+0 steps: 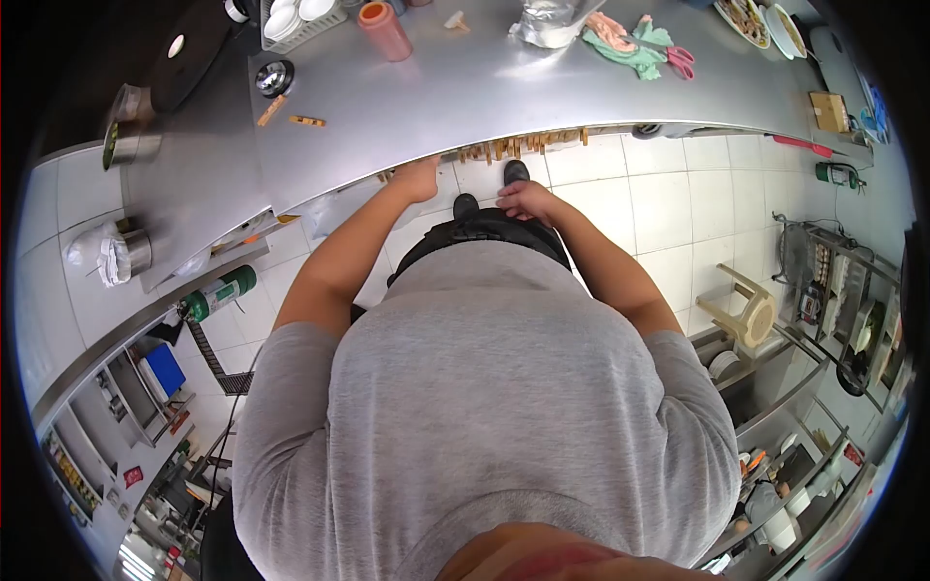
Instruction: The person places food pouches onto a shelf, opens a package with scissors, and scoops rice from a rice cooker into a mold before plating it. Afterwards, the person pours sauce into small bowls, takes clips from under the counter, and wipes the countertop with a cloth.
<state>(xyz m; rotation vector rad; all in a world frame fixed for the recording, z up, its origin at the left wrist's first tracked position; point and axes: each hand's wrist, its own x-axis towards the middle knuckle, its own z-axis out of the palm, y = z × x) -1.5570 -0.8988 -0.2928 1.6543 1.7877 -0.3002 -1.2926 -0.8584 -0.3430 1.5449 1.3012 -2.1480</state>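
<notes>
Clothespins (514,147), slim wood, rowed along smooth steel counter (465,92) edge, upper centre of frame; left hand (418,180) just left, fingertips hidden, can't tell grip; right hand (528,200) below row, fingers bent, slightly parted

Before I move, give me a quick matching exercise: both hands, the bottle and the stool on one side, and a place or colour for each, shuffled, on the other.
Things:
1. Left hand
2. Right hand
3. Bottle
4. Stool

Places and colours:
A. Beige
B. At the front edge of the counter
C. Orange-red
D. Close in front of the black trousers

Pairs: 1-B, 2-D, 3-C, 4-A
</notes>
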